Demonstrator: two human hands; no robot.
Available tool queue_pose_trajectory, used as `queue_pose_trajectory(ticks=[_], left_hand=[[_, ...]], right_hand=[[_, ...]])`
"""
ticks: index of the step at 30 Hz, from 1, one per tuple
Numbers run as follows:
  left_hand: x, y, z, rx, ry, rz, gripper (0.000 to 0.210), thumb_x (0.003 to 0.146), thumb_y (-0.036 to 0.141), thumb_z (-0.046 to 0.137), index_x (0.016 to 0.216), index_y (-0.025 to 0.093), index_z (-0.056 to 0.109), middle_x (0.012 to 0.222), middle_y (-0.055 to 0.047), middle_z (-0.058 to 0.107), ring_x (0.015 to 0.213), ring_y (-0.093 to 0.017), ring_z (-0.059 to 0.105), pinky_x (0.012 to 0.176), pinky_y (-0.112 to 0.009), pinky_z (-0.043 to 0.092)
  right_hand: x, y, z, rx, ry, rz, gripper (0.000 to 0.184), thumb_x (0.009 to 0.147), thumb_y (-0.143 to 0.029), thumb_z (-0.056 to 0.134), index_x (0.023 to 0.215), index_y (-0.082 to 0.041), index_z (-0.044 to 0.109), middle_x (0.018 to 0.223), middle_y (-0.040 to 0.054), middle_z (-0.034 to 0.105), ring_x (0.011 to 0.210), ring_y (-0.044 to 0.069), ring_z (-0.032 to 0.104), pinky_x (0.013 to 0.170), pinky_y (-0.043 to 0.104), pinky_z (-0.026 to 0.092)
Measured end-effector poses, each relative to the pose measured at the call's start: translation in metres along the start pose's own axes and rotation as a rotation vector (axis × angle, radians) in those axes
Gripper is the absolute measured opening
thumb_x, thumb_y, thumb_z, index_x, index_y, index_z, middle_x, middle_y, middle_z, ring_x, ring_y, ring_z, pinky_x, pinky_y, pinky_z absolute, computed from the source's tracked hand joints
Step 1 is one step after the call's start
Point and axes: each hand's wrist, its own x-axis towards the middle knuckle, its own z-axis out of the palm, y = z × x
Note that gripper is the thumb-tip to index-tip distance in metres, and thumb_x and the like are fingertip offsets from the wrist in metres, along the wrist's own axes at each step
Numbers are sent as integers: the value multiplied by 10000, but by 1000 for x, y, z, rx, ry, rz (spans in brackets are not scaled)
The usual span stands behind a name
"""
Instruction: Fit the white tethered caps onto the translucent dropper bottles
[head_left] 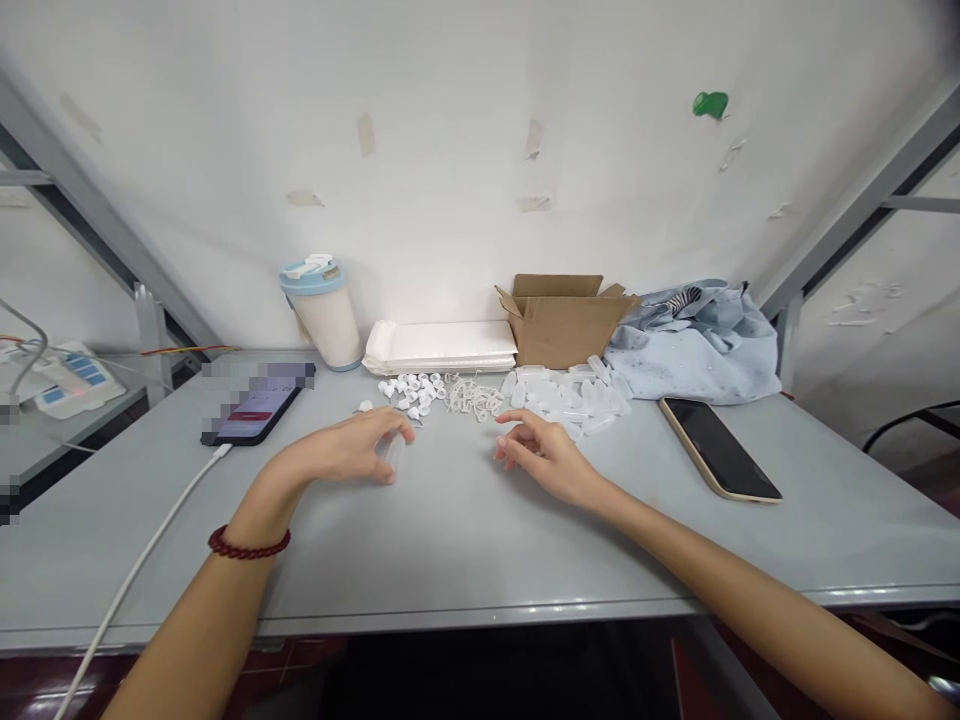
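Note:
My left hand is over the table left of centre, its thumb and fingertips at opposite ends of a small clear plastic tube. Just beyond it lies a pile of small white plastic caps. My right hand hovers right of centre, fingers loosely curled and the index finger apart from the thumb. I see nothing held in it. White looped strings lie heaped beyond and between the hands. Farther right, behind my right hand, is a pile of translucent plastic tubes.
Along the wall stand a cup with a blue lid, stacked white packets, an open cardboard box and a light blue cloth. A phone on a cable lies left, another phone right. The table's front edge is near me.

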Motion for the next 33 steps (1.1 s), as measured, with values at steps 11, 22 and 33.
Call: queue_pose_trajectory(ticks=[11, 22, 33], left_hand=[[-1, -1, -1, -50, 31, 4, 470, 599, 355, 622, 1053, 241, 589, 993, -37, 568, 935, -242, 563, 783, -308, 456], [4, 8, 3, -90, 225, -9, 446, 748, 590, 546, 986, 215, 590, 1058, -67, 594, 1027, -272, 539, 805, -343, 452], [35, 60, 54, -5, 655, 368, 239, 897, 233, 384, 1050, 164, 554, 1135, -135, 521, 1117, -271, 466, 965, -466, 411]], right_hand=[[0, 2, -1, -18, 4, -9, 275, 880, -343, 471, 1098, -177, 489, 782, 36, 677, 657, 163, 645, 658, 309, 488], [4, 2, -6, -73, 69, -48, 288, 882, -312, 463, 1129, -168, 494, 801, 40, 689, 676, 161, 646, 658, 303, 483], [16, 11, -31, -752, 201, -13, 175, 810, -143, 568, 981, -157, 607, 1037, 112, 639, 843, 211, 601, 643, 289, 420]])
